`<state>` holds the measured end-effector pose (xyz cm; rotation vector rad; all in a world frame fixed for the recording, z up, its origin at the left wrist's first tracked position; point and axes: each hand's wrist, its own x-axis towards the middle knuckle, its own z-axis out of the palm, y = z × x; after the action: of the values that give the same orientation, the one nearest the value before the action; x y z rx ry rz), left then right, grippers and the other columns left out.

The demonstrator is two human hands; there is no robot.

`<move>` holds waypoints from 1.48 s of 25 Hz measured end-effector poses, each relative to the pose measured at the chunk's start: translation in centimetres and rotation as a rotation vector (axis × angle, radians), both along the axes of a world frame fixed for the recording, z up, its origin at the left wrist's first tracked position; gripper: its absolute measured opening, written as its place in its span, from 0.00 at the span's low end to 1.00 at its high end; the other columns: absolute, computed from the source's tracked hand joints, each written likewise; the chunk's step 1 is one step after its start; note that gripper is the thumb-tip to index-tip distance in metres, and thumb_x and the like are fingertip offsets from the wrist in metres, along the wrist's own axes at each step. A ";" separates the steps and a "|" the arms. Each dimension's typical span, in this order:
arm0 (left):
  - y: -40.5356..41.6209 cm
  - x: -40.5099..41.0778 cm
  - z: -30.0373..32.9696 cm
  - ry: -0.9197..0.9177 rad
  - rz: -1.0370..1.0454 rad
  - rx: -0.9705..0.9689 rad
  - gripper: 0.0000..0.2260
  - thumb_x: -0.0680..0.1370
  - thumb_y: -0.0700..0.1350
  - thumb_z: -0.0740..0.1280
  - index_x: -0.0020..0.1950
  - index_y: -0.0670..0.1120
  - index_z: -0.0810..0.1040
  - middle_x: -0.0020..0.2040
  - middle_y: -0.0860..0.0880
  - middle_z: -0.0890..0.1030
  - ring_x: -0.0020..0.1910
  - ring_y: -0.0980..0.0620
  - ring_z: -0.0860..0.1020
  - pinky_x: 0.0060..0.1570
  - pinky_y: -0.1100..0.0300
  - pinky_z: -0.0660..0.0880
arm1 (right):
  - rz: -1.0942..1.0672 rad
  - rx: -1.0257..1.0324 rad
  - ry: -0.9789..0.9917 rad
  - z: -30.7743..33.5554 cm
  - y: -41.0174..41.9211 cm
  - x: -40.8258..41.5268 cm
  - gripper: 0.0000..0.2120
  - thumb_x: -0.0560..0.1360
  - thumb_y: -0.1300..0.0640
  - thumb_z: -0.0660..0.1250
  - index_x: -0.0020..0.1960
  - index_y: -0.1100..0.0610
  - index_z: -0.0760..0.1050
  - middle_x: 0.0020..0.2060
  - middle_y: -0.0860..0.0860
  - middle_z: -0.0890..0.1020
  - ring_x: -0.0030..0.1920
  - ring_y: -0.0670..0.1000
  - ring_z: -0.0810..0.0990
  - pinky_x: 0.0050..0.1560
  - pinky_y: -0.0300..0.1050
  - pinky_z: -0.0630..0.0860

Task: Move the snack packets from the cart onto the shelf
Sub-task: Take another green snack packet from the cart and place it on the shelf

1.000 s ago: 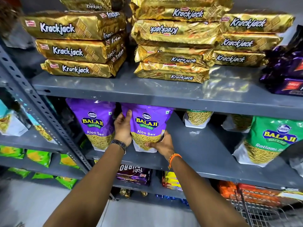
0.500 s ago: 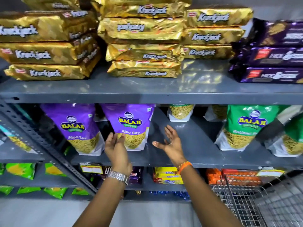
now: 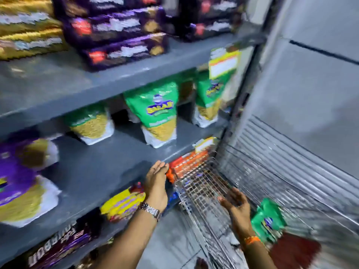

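Note:
The view is blurred by motion. A wire cart (image 3: 204,183) stands at the lower right beside the grey shelf (image 3: 108,164). A green snack packet (image 3: 269,225) lies inside the cart. My right hand (image 3: 236,203) hovers open over the cart, just left of that packet and not touching it. In front of the shelf edge, my left hand (image 3: 157,183) is open and flat, holding nothing. Purple packets (image 3: 21,183) stand at the left of the middle shelf, and green packets (image 3: 160,115) stand further right on it.
Dark purple biscuit packs (image 3: 124,49) and gold packs (image 3: 25,39) fill the upper shelf. Orange packs (image 3: 187,164) and yellow packs (image 3: 122,202) sit on the lower shelf. A grey wall with a ribbed shutter (image 3: 291,144) is behind the cart.
My view has swung right, from the purple packets toward the cart. Both hands left the purple packet standing on the shelf and moved down and right, the right one over the cart.

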<state>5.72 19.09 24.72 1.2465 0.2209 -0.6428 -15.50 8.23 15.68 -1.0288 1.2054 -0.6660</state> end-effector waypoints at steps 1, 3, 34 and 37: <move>-1.9 -1.0 -1.0 -0.003 -0.084 0.028 0.12 0.77 0.33 0.67 0.58 0.43 0.79 0.53 0.47 0.81 0.46 0.59 0.80 0.51 0.64 0.72 | -0.073 0.021 0.036 -1.1 -0.3 -1.5 0.27 0.69 0.76 0.73 0.65 0.65 0.72 0.62 0.63 0.78 0.60 0.57 0.77 0.66 0.52 0.76; -6.3 -4.3 -3.3 -0.004 -0.316 0.106 0.08 0.75 0.34 0.69 0.48 0.46 0.81 0.48 0.47 0.82 0.47 0.55 0.81 0.54 0.61 0.73 | -0.246 0.090 0.091 -3.1 -0.9 -5.3 0.23 0.69 0.77 0.72 0.60 0.65 0.72 0.55 0.63 0.78 0.49 0.55 0.76 0.50 0.34 0.78; -21.7 -17.0 -33.5 -0.133 -1.141 0.553 0.43 0.56 0.75 0.73 0.61 0.46 0.79 0.57 0.44 0.83 0.54 0.44 0.82 0.56 0.52 0.79 | -0.217 0.370 0.185 -20.4 -3.2 -12.3 0.45 0.61 0.74 0.80 0.72 0.66 0.62 0.62 0.58 0.76 0.60 0.57 0.78 0.53 0.35 0.78; -22.0 -14.5 -31.6 -0.065 -1.130 0.537 0.32 0.58 0.71 0.75 0.53 0.51 0.80 0.59 0.43 0.83 0.60 0.40 0.81 0.63 0.41 0.75 | -0.112 0.376 0.065 -18.7 -4.3 -11.6 0.38 0.53 0.70 0.82 0.59 0.58 0.72 0.57 0.58 0.81 0.55 0.56 0.81 0.44 0.33 0.82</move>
<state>-8.81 -2.87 -6.89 1.8861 -0.4450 -1.5712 -27.10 3.97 -3.04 -0.6764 1.3896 -0.4696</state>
